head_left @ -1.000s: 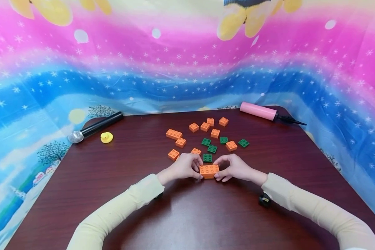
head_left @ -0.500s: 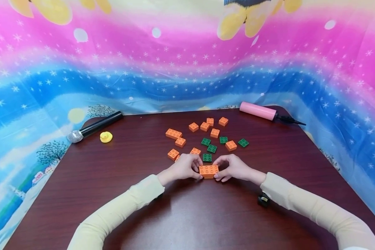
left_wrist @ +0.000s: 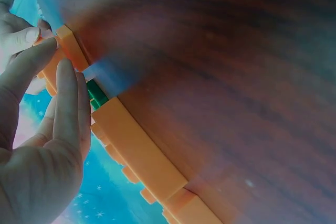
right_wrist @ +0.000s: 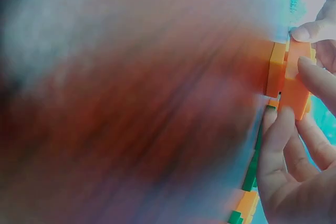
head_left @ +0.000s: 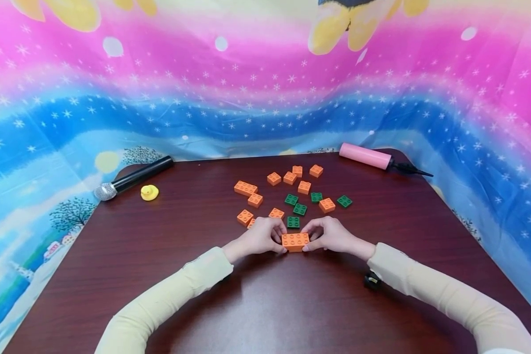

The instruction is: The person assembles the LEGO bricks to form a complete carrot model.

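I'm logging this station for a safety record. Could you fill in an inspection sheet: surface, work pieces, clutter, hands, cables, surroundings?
Surface: dark reddish wood-grain table, pale sheen near the front.
Work pieces: long orange brick, studs up, over another orange brick; whether fully joined, cannot tell.
Clutter: loose orange bricks and green bricks beyond the hands; microphone and yellow duck at left, pink pump at right.
Hands: left hand and right hand grip the long brick's opposite ends.
Cables: nothing seen.
Surroundings: snowflake-patterned cloth behind and beside the table.
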A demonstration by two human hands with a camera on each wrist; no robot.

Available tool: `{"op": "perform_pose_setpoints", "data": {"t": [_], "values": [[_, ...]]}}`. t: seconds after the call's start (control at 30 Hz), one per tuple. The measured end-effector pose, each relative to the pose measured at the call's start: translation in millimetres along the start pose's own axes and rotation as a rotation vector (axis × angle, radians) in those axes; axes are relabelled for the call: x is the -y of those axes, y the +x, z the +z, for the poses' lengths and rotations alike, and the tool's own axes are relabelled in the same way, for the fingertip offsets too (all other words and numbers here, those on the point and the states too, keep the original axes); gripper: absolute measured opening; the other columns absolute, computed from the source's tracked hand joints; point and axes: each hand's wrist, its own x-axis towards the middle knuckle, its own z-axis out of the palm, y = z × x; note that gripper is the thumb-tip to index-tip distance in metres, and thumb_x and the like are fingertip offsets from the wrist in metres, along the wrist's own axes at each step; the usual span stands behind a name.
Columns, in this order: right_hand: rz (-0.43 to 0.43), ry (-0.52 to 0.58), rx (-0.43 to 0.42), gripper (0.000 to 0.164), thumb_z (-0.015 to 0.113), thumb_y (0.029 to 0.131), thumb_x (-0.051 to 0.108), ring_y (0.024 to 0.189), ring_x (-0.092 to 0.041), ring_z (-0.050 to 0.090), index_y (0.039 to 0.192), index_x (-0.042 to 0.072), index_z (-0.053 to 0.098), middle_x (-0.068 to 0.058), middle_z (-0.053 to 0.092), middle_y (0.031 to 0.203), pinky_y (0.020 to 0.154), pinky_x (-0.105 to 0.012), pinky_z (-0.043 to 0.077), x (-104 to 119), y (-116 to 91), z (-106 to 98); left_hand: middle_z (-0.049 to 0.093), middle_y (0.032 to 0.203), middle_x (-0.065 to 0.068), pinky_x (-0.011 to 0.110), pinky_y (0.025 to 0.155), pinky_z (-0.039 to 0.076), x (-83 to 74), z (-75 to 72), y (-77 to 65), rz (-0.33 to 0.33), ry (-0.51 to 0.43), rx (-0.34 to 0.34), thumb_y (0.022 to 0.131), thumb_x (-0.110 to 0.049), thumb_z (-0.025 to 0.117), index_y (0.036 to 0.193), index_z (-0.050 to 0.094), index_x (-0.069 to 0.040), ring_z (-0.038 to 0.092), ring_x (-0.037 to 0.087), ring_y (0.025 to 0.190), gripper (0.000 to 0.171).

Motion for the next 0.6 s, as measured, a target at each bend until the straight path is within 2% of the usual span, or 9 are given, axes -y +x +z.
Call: {"op": "perform_pose_setpoints", "data": {"t": [0.17,0.6], "values": [[-0.063,-0.086,-0.012,0.032,0.085,0.071,0.024,0.087,-0.014,0.066,0.099,0.012,0.073,0.000,0.072,0.097,0.077,-0.029,0.055,0.7,0.9,-1.5,0.068,0.079,0.003,0.017,0.064,0.051,-0.8,0.5,0.4,0.000,0.010,-0.004,0.069,-0.012,0.086,0.089,0.064,-0.007,0.062,0.004,0.066,0.031],[-0.066,-0.112,0.000,0.033,0.084,0.072,0.025,0.087,-0.014,0.068,0.099,0.012,0.073,-0.002,0.072,0.097,0.078,-0.031,0.056,2.9,2.5,0.6,0.069,0.080,0.006,0.016,0.062,0.051,-4.9,0.0,0.2,0.005,0.042,-0.013,0.068,-0.009,0.085,0.089,0.066,-0.004,0.066,0.011,0.069,0.029]]}}
